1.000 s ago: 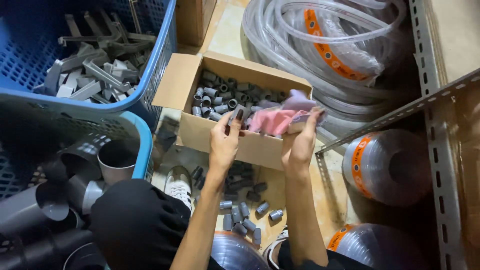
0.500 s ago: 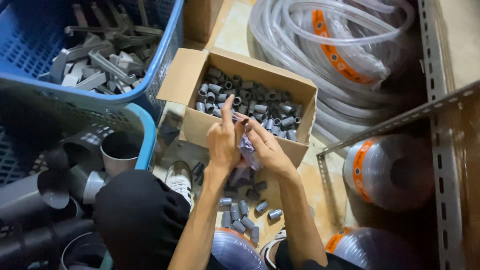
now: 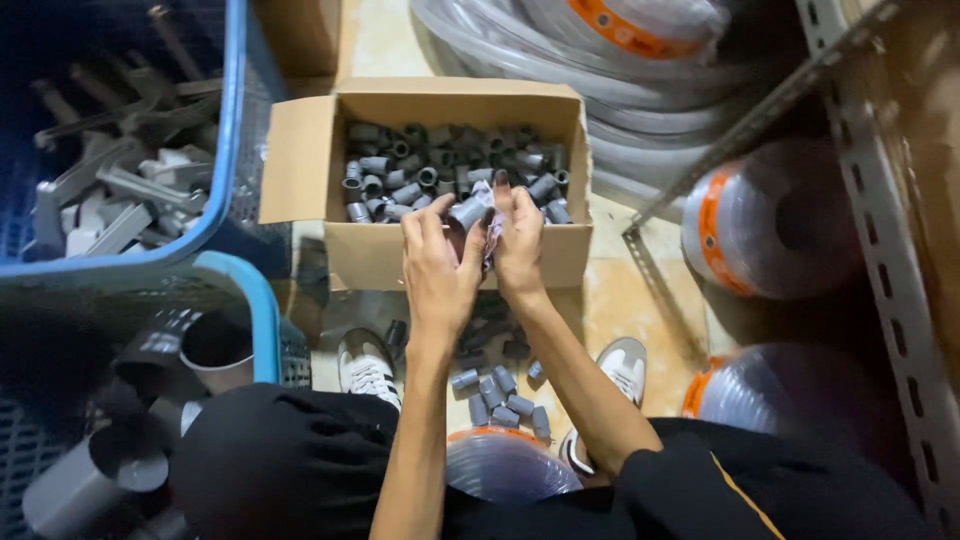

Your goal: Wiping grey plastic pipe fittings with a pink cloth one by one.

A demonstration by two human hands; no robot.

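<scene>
A small grey pipe fitting is held between the 2 hands just above the near wall of an open cardboard box. The left hand is closed around the fitting, its fingers curled about the lower end. The right hand is pressed against it from the other side and is closed on a crumpled scrap of pinkish plastic film, so the fitting seems to be getting freed from its wrapping.

As a judgement, the work is well under way but not finished. The box is already filled across its floor with many like grey fittings, while 1 loose cluster of fittings lies on the tiled floor between the person's 2 shoes, outside the box.

The held fitting is a short tube. Its long axis is tilted, running from low near the left palm up and away toward the box, with the open upper end pointing toward the right hand's fingertips. Whether the far end is open cannot be told.
</scene>
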